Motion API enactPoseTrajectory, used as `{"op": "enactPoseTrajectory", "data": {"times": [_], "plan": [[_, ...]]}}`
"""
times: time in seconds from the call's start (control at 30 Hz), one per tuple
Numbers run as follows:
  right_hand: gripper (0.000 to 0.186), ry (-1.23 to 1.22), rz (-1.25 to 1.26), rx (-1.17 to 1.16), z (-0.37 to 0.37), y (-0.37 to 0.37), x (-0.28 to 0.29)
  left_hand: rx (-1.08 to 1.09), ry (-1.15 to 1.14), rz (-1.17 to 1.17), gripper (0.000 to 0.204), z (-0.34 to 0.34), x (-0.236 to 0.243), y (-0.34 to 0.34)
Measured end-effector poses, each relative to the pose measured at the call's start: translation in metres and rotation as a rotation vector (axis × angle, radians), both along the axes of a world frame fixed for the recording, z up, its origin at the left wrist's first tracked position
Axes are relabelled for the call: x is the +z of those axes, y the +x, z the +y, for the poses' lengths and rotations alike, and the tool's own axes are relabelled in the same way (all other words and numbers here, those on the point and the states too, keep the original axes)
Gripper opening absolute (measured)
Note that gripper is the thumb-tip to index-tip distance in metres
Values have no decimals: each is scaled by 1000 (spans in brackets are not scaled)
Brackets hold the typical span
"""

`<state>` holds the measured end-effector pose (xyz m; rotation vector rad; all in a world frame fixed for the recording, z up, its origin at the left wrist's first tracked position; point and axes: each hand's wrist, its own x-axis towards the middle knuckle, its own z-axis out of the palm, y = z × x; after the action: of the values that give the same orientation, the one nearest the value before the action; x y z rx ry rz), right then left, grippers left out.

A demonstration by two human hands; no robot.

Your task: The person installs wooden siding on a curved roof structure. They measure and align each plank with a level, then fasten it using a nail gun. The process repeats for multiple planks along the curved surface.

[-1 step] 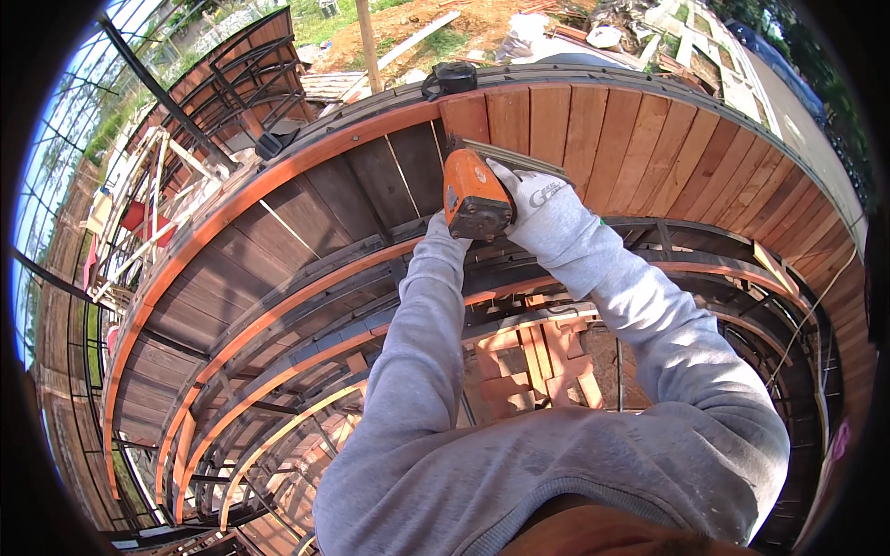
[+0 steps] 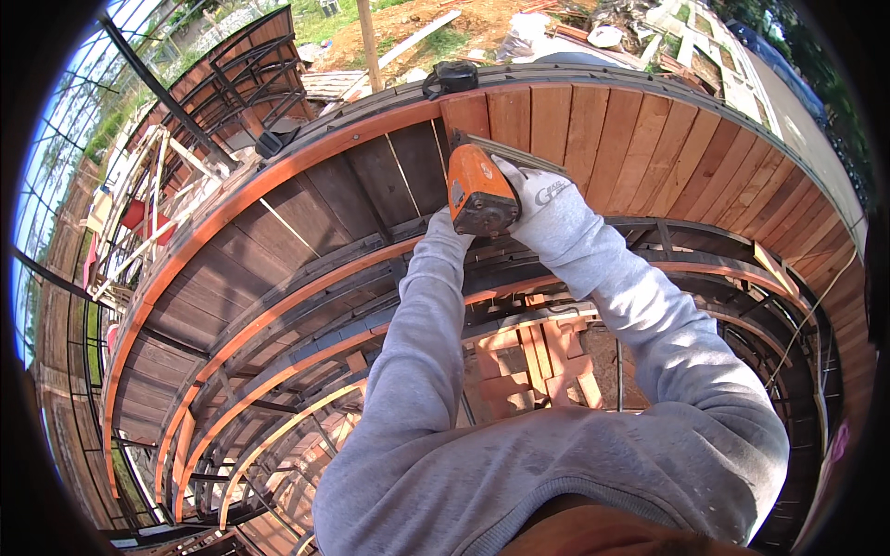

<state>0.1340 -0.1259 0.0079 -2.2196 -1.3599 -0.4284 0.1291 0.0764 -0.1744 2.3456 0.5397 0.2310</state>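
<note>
I see no box, bin or tray near my hands, so there are no contents to report; the only hollow shape here is the curved wooden wall (image 2: 649,139) of upright reddish boards, and inside its curve there are dark metal rails (image 2: 371,306) and stacked timber pieces (image 2: 533,357) below the nail gun.

The orange nail gun (image 2: 477,195) is pressed against the inner face of that wall, at the edge where the bright new boards meet the darker boards (image 2: 306,222) to the left of the tool. Its long metal magazine (image 2: 519,156) slants up and to the right from the orange body.

My right hand (image 2: 547,208), in a light grey glove, sits just right of the nail gun with its fingers wrapped around the grip, holding it firmly. My left hand (image 2: 450,227) is tucked just below and to the left of the nail gun, touching its underside; the tool hides most of it, so I cannot tell whether those fingers are curled or spread. Both forearms, in grey sleeves (image 2: 417,371), reach upward and converge at the nail gun.

A black object (image 2: 451,77) rests on the wall's top rim, above the nail gun.
</note>
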Motion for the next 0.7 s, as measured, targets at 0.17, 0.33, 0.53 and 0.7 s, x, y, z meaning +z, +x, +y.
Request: {"op": "enactPoseTrajectory", "data": {"times": [0.17,0.33,0.53,0.7], "plan": [[46,169,79,-8,-2,9,25,-9,-20,20,33,14,-23,0],[38,261,95,-1,-2,13,23,-10,-43,0,32,15,-26,1],[37,262,138,-17,-3,13,21,37,-104,26,33,0,8,-12],[39,242,148,-54,-4,20,15,-2,-82,20,34,-4,23,-17]]}}
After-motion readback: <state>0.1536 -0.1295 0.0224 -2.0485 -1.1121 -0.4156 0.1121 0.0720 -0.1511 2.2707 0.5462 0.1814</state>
